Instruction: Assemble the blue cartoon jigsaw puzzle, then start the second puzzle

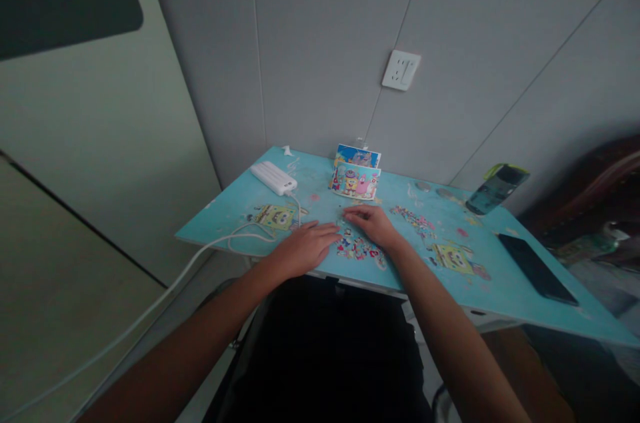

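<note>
My left hand (309, 246) lies palm down on the table near its front edge. Its fingers stretch out flat toward a scatter of small colourful cut-out pieces (357, 248). Just beyond these pieces, my right hand (369, 223) is bent with thumb and fingers drawn together. Whatever its fingertips pinch, if anything, is too small to make out. Behind the hands, cartoon picture cards (356, 182) lean upright, one in front of another. A second spread of small colourful pieces (415, 220) lies to the right of my right hand.
The blue cartoon-printed table (320, 186) stands against a grey wall. A white power bank (273, 178) sits at the left, its cable (200, 251) running off the table. On the right are a dark bottle (497, 190) with a green-yellow loop and a black tablet or phone (537, 268).
</note>
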### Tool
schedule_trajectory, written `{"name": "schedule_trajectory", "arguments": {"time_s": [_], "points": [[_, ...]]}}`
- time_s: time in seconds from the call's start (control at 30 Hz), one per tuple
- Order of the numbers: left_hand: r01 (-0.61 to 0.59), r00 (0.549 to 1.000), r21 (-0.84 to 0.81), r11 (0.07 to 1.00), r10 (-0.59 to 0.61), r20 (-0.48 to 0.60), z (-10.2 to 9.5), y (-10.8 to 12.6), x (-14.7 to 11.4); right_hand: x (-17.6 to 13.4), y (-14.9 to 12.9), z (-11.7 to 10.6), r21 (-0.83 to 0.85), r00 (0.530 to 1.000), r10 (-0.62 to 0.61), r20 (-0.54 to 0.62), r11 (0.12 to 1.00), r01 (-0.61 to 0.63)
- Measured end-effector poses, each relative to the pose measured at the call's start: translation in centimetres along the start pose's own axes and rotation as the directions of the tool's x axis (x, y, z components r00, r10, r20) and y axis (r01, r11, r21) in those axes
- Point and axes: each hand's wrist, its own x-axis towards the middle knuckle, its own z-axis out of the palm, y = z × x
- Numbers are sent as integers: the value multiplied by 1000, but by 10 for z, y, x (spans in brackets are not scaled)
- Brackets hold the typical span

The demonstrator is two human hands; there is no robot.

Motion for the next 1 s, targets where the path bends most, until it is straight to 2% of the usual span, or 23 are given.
{"name": "schedule_trajectory", "arguments": {"time_s": [0.1,0.17,0.23,0.43,0.67,1.0], "points": [[-6,1000,-4,1000,6,4,0,0,0,0,5,-11,-86,991,10,-134,996,-22],[-11,1000,-9,1000,11,5,-1,0,0,0,10,-18,-146,983,9,-183,989,-36],[-11,1000,-14,1000,11,1,0,-1,0,-1,15,-20,-193,987,-6,-163,981,-25],[-8,1000,-21,1000,8,0,1,-1,0,-2,22,-13,-275,998,-60,-5,960,57],[-6,1000,-15,1000,6,5,0,0,1,0,33,-13,-337,999,-45,-6,941,40],[-7,1000,-18,1000,7,9,-1,0,1,0,34,-12,-368,999,-32,-9,930,26]]}}
